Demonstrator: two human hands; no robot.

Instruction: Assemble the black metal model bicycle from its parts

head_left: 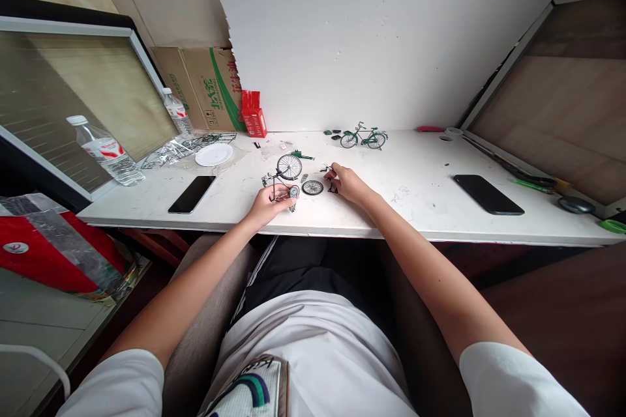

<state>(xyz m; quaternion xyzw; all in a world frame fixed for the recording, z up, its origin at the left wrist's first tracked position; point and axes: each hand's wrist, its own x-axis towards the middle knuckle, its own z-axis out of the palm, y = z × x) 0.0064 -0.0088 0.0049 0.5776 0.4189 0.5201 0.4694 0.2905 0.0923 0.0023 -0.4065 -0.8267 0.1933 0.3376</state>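
Observation:
My left hand (270,201) grips the frame of a partly built model bicycle (282,177) near the white table's front edge; one spoked wheel (289,167) stands up on it. My right hand (346,182) pinches a small dark part I cannot make out, just right of a loose spoked wheel (313,187) lying flat. A finished green model bicycle (364,137) stands farther back by the wall.
White table (420,176) with a black phone (192,193) at left and another (488,194) at right. A white lid (214,154), plastic part sprues (195,143), two water bottles (105,151), a red box (254,116) and a cardboard carton (208,88) sit back left. Tools (533,179) lie at right.

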